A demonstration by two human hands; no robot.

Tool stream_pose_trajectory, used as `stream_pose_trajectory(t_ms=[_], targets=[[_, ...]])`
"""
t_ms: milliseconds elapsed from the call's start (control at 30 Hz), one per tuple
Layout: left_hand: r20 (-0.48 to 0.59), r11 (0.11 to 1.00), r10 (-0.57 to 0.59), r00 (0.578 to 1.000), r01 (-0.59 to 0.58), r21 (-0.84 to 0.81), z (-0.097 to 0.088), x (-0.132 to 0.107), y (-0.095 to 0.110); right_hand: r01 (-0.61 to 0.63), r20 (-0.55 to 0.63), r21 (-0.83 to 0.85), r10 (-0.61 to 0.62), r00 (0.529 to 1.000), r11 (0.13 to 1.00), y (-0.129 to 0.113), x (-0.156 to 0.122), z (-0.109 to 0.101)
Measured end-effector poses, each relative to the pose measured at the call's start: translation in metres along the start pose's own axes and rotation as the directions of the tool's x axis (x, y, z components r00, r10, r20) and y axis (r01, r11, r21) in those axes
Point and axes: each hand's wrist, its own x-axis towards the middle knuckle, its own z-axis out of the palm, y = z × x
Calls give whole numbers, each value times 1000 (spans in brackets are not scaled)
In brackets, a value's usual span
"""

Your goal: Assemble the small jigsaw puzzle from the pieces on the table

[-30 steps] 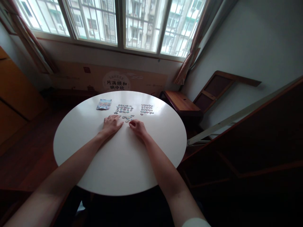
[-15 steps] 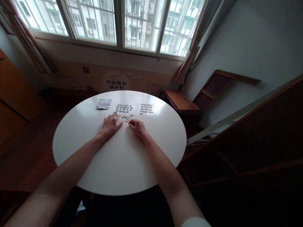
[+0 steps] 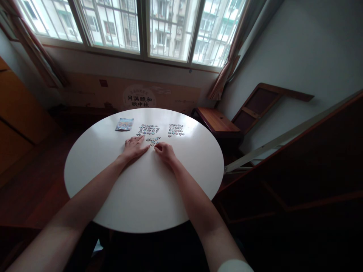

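Observation:
My left hand (image 3: 134, 147) lies on the white table with its fingers stretched out and its thumb apart, at the left edge of a small cluster of jigsaw pieces (image 3: 153, 140). Close by on the right, my right hand (image 3: 165, 150) is curled, thumb and forefinger drawn together at the near edge of that cluster. Whatever is between those fingertips, if anything, is too small to make out. Beyond the hands is a larger group of jigsaw pieces (image 3: 149, 129). Farther right, more jigsaw pieces (image 3: 176, 130) are laid out in rows.
The round white table (image 3: 141, 196) fills the middle. A picture sheet or packet (image 3: 124, 124) lies at its far left. A wooden bench (image 3: 218, 120) stands beyond the right edge, near a folded wooden frame (image 3: 255, 105) against the wall. Barred windows (image 3: 170, 30) are ahead.
My left hand has shifted slightly to the right, its thumb now closer to my right hand. My right hand has stayed nearly in place, still curled.

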Motion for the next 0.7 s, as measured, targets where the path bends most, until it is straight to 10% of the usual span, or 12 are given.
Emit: stream_pose_trajectory(t_ms=[300,700], targets=[[-83,999,34,996,-36,-31,-7,-7,5,13,-13,11,-13,1000,1000,3,0,1],[-181,903,377,908,-404,-148,-2,-14,18,18,-54,30,-16,998,999,5,1,4]])
